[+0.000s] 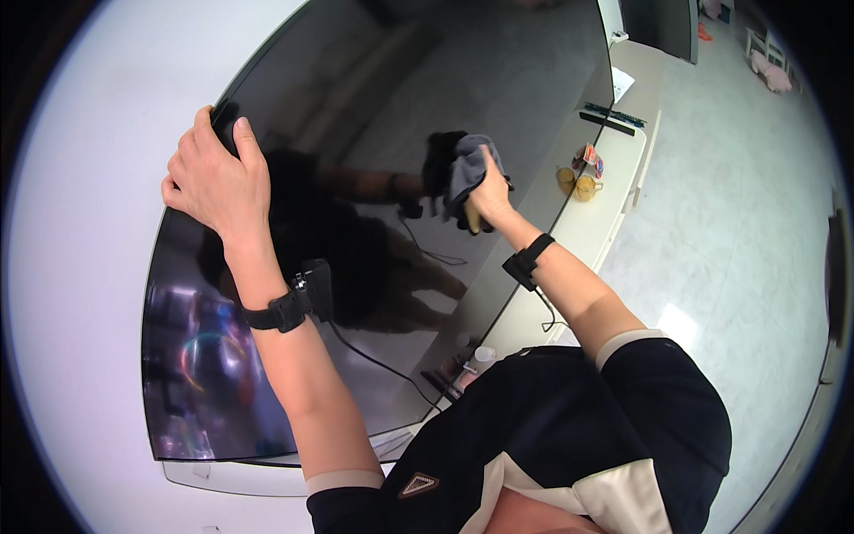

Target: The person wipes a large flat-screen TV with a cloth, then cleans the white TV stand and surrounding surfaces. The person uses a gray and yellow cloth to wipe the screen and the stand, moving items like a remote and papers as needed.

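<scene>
A large black television (382, 98) with a glossy screen fills the middle of the head view. At its upper left edge my left hand (218, 173) is hooked over the frame, with the thumb on the screen side and the fingertips behind the edge. In my right hand (489, 194) is a bunched grey cloth (471, 160), pressed flat to the screen right of its middle. The dark screen mirrors the cloth, my arm and my body. Both wrists wear black straps with cables.
Below the television runs a long white cabinet (614, 187). On it stand amber glass mugs (585, 188), a small red-and-white package (587, 158), a dark bar-shaped object (608, 123) and a white cup (485, 354). A pale tiled floor (712, 178) lies to the right; a white wall is on the left.
</scene>
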`<move>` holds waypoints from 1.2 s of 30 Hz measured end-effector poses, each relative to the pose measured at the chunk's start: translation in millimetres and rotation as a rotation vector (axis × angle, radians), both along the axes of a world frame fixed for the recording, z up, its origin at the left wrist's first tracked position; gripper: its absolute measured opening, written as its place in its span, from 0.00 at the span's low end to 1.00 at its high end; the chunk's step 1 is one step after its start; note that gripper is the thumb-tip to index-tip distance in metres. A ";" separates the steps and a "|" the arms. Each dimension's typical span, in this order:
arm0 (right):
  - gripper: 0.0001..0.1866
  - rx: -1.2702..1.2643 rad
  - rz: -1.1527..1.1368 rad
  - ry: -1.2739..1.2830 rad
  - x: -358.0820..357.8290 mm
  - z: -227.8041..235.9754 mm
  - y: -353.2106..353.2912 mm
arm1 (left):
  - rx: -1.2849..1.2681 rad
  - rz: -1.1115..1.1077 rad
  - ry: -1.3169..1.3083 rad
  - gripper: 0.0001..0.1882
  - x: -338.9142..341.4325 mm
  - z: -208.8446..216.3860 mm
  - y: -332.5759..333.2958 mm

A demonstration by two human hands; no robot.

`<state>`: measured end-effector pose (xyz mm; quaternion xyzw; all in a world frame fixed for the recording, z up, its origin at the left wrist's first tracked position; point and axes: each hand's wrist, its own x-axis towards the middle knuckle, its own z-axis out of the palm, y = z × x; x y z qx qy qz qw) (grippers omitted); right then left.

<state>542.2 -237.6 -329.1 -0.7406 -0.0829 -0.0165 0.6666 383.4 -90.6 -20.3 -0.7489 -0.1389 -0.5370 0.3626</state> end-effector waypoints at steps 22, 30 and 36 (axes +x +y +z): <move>0.13 -0.067 0.098 -0.675 -30.1 53.6 13.1 | -0.040 -0.005 -0.019 0.24 3.1 0.9 2.2; 0.12 -0.204 -0.003 -0.430 -11.3 49.0 -6.9 | -0.004 0.029 -0.046 0.25 4.8 -1.3 -1.2; 0.17 -0.149 0.027 -0.408 -9.2 55.5 -4.5 | -0.013 -0.017 -0.033 0.25 3.8 -0.3 2.2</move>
